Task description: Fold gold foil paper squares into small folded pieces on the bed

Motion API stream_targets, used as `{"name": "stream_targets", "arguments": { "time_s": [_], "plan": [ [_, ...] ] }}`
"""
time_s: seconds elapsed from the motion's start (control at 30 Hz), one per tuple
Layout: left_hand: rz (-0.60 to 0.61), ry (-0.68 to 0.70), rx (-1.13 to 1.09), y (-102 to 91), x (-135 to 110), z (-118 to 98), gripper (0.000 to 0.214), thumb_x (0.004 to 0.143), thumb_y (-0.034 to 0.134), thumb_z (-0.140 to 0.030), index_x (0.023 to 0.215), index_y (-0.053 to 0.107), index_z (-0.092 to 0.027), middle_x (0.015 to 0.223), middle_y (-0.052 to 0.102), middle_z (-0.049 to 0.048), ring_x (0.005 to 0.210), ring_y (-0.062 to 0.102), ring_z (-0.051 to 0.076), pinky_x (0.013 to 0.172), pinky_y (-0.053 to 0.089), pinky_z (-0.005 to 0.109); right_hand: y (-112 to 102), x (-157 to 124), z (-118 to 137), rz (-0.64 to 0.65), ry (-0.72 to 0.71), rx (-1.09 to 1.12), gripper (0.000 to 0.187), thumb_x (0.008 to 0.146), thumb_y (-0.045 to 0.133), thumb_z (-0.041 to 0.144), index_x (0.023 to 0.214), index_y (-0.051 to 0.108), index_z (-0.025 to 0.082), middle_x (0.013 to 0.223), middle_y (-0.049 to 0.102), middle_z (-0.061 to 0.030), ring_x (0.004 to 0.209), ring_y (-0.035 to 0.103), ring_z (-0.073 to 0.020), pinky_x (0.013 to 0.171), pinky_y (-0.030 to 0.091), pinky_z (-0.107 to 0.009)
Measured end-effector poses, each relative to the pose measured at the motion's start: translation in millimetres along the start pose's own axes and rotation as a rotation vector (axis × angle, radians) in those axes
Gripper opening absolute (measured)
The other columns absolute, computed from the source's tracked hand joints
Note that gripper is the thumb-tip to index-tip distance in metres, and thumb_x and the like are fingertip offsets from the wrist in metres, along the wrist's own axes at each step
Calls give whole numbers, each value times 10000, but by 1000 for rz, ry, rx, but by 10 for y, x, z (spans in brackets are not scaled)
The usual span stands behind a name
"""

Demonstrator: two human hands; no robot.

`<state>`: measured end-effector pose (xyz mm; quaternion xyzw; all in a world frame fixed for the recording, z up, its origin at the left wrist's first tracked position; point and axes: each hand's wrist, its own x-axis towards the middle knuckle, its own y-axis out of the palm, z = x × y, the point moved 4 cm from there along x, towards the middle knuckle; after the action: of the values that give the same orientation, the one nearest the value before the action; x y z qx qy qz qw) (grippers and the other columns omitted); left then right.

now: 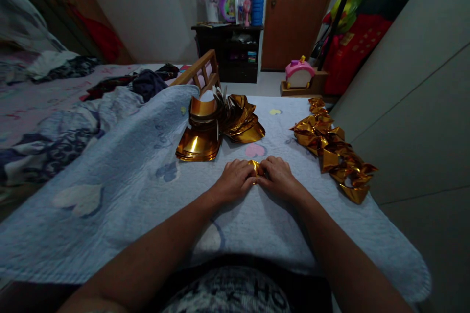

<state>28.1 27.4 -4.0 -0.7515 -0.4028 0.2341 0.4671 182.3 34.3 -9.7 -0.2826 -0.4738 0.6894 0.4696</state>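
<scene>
Between both hands, low over the blue quilted cover, is a small piece of shiny gold foil paper. My left hand grips its left side, fingers bent over it. On its right side, my right hand is closed round the edge, thumbs nearly meeting. Much of the piece is hidden under the fingers. Beyond my left hand lie fanned stacks of flat gold foil sheets. Folded gold foil pieces form a long heap to the right of my right hand.
A bed with crumpled clothes and bedding stands at the left, with a wooden rail at its end. A dark shelf, a wooden door and a pink toy are at the back. A pale cabinet borders the right side.
</scene>
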Motion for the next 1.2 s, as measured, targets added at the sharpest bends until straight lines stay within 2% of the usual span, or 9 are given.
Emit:
{"name": "stream_targets", "arguments": {
  "time_s": [0.33, 0.6, 0.8, 0.97, 1.2],
  "plan": [
    [6, 3, -66, -16, 15, 34, 92, 887, 682, -267, 887, 606, -214, 984, 656, 26, 979, 541, 229, 853, 365, 363, -35, -3, 17, 39, 8, 31, 159, 895, 674, 355, 882, 658, 197, 943, 594, -48, 879, 490, -200, 756, 280, -306],
    [18, -5, -60, -10, 13, 40, 82, 890, 674, -273, 912, 616, -220, 1007, 654, 29, 993, 538, 232, 859, 364, 362, -75, -5, 9, 98, 31, 86, 139, 900, 690, 349, 913, 664, 214, 990, 598, -46, 938, 506, -211, 762, 293, -300],
    [12, 12, -52, 5, 3, 59, 84, 914, 634, -304, 921, 620, -222, 1008, 655, 37, 1008, 534, 235, 852, 364, 363, -91, -20, -59, 123, -19, 172, 38, 913, 637, 241, 935, 662, 222, 1008, 609, -39, 976, 514, -203, 832, 331, -310],
    [7, 36, -58, -11, -22, 47, 65, 910, 617, -281, 939, 609, -224, 1018, 650, 36, 1002, 531, 234, 867, 370, 370, -131, -43, -71, 146, -45, 180, 119, 896, 604, 164, 977, 665, 225, 1054, 627, -52, 1028, 527, -218, 887, 364, -334],
    [53, 67, -78, -75, -52, 9, 186, 852, 689, -337, 969, 603, -219, 1045, 631, 39, 1023, 515, 248, 889, 378, 374, -213, -113, -59, 153, -110, 203, 295, 813, 571, 77, 1040, 661, 242, 1094, 631, -44, 1059, 533, -216, 939, 383, -351]
  ]
}}
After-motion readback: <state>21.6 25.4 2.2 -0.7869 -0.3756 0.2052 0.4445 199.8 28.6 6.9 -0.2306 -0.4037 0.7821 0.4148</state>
